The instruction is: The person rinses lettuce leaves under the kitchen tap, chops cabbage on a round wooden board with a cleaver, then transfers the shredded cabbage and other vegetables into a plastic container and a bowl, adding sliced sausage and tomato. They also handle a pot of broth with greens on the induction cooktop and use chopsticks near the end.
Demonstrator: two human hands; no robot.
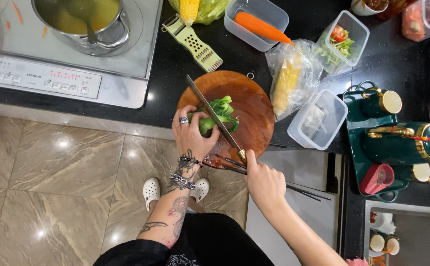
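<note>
A leafy green vegetable (221, 113) lies on a round wooden cutting board (254, 103) at the counter's edge. My left hand (191, 133), with a ring and wrist chains, presses down on the stem end of the vegetable. My right hand (263, 181) grips the handle of a long knife (210, 109). The blade lies diagonally across the greens, tip pointing to the upper left.
An induction hob (67, 74) holds a steel pot of yellow soup (84, 19) with a ladle. Behind the board are a green grater (195, 44), a tub with a carrot (259, 27), bagged corn (289, 79), plastic tubs (318, 120), and a green tea set tray (397, 138).
</note>
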